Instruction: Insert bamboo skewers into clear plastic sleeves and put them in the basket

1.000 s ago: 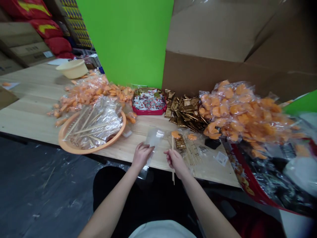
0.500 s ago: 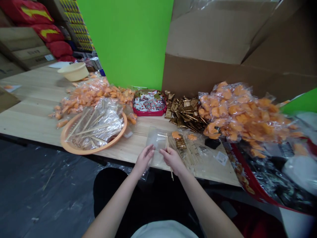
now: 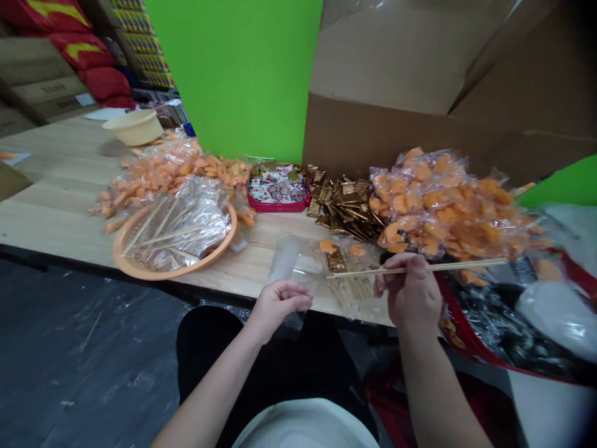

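Evenly balanced and nearly level, the slim, pale wooden sticks (image 3: 459, 266) sit in the right hand (image 3: 413, 292), its fingers and thumb closed about them near mid-length, their left end crossing above a clear packet (image 3: 355, 283) of more sticks. The left hand (image 3: 277, 306) is loosely curled, thumb near the fingertips, at the near side of a limp, glossy plastic sleeve (image 3: 285, 256) on the wood-grain bench (image 3: 60, 186) — whether it grips the film cannot be told. Crinkled gold sachets (image 3: 347, 208) lie between a pinkish-red tray (image 3: 280, 206) and a heap of rounded orange pieces (image 3: 438, 202) in shiny wrap; a round orange basket (image 3: 172, 273) holds bagged sticks. Half a second ago the sticks stood almost upright over the sleeve; now the right hand is well off to the right and they lie crosswise. A cardboard box (image 3: 52, 89) at far left bears dark print and a white label — neither legible.
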The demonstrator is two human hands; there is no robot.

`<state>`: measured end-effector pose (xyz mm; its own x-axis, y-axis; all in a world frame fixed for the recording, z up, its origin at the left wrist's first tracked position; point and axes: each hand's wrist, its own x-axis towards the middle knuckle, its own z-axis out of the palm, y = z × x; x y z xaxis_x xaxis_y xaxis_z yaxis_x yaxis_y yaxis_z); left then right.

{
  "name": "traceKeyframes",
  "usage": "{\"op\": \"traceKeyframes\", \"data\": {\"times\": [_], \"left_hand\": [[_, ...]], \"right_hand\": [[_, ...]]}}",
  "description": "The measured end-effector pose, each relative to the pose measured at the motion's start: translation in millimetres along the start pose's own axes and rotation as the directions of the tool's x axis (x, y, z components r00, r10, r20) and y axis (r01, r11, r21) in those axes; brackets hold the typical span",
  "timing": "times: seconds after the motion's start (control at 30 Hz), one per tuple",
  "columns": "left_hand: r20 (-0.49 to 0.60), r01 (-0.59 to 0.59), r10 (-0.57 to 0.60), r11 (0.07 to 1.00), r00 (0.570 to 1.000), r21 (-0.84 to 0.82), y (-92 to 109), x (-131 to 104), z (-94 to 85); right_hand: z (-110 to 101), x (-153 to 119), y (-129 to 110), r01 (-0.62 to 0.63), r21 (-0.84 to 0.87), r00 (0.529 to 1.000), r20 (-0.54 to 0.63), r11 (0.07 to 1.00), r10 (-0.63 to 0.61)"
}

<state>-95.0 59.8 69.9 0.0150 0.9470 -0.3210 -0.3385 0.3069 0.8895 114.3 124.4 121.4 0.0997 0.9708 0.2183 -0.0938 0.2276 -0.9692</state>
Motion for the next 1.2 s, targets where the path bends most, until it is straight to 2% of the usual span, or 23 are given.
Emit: {"op": "traceKeyframes", "data": {"times": [0.1,0.2,0.3,0.37,0.43,0.5,0.57,0.63,0.7,0.73,0.8,0.9,0.97,1.03,1.07,1.13,1.2], "left_hand": [[0.018,-0.015,0.014,0.999,1.000,0.035,1,-6,8.4],[0.071,0.033,-0.031,0.999,0.997,-0.032,5,-12,15.6],[0.197,0.084,-0.057,0.988,0.979,-0.130,10,-19,17.5],[0.266,0.102,-0.054,0.980,0.962,-0.171,12,-22,15.8],[0.285,0.097,-0.040,0.977,0.958,-0.188,13,-24,13.1],[0.259,0.070,-0.024,0.983,0.966,-0.172,11,-24,10.2],[0.201,0.020,-0.003,0.996,0.980,-0.086,7,-21,6.7],[0.097,-0.091,0.081,0.991,0.992,0.103,1,-15,2.7],[-0.003,-0.201,0.210,0.940,0.978,0.275,-5,-9,-0.5],[-0.041,-0.223,0.246,0.927,0.968,0.300,-6,-8,-1.3],[-0.080,-0.172,0.193,0.962,0.978,0.210,-5,-8,-1.0],[-0.048,0.018,-0.018,1.000,0.999,0.003,4,-16,2.5],[-0.021,0.101,-0.102,0.994,0.995,-0.036,11,-22,5.1],[-0.013,0.140,-0.140,0.989,0.990,-0.037,15,-25,7.3],[-0.010,0.150,-0.150,0.988,0.989,-0.035,16,-26,8.3],[0.001,0.164,-0.164,0.986,0.986,-0.026,15,-27,10.7],[0.033,0.177,-0.176,0.984,0.984,-0.010,13,-26,13.4]], "right_hand": [[6,-1,-11,-0.018,0.115,0.999,0.039,0.993,0.014],[17,-11,-3,-0.098,0.080,0.986,0.143,0.992,0.086],[23,-23,11,-0.134,0.010,0.964,0.232,0.991,0.128],[22,-27,17,-0.141,0.019,0.965,0.226,0.990,0.133],[16,-27,17,-0.146,0.051,0.975,0.178,0.988,0.134],[7,-22,12,-0.103,0.041,0.991,0.089,0.994,0.099],[-2,-16,8,-0.011,-0.078,0.999,0.036,0.997,0.014],[-6,-12,12,0.074,-0.302,0.993,0.106,0.951,-0.044],[-2,-12,27,0.122,-0.501,0.968,0.251,0.857,0.009],[2,-14,38,0.130,-0.559,0.949,0.309,0.819,0.060],[12,-18,66,0.118,-0.595,0.917,0.372,0.795,0.142],[19,-25,98,0.057,-0.565,0.903,0.382,0.823,0.199],[16,-24,99,0.008,-0.542,0.914,0.344,0.840,0.214],[10,-17,83,-0.055,-0.456,0.944,0.267,0.888,0.195],[8,-13,69,-0.085,-0.357,0.959,0.224,0.930,0.174],[7,-4,39,-0.117,-0.062,0.980,0.154,0.991,0.125],[13,2,13,-0.120,0.166,0.983,0.161,0.979,0.093]]}}
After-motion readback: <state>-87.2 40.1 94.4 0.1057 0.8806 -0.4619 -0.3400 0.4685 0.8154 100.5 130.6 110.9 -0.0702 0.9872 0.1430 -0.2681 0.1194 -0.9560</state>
